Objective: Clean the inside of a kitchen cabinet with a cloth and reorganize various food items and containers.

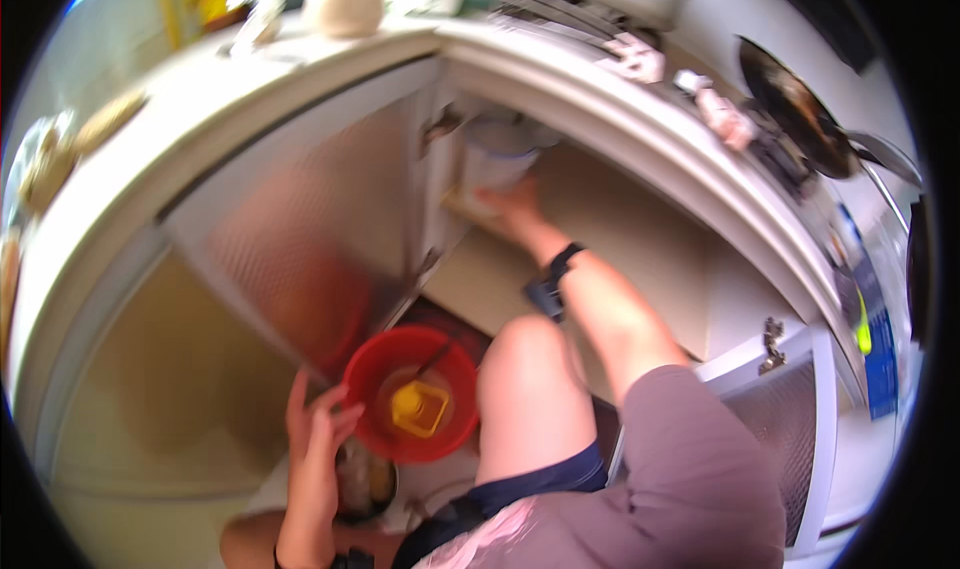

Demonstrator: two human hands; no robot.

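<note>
My right hand reaches deep into a low kitchen cabinet, at the lower part of a whitish tub or pot in its back corner. Blur hides whether the fingers grip it. Low at the left, my left hand has its fingers spread beside the rim of a red plastic basin, near the lower edge of a cabinet door. Inside the basin lie a yellow object, perhaps a cloth or plastic piece, and a thin dark item.
An open door with a textured panel stands left of the cabinet opening, another at the right. The curved-looking countertop edge runs overhead. A dark pan is at the upper right. Behind the basin sits a bowl or pot on the floor.
</note>
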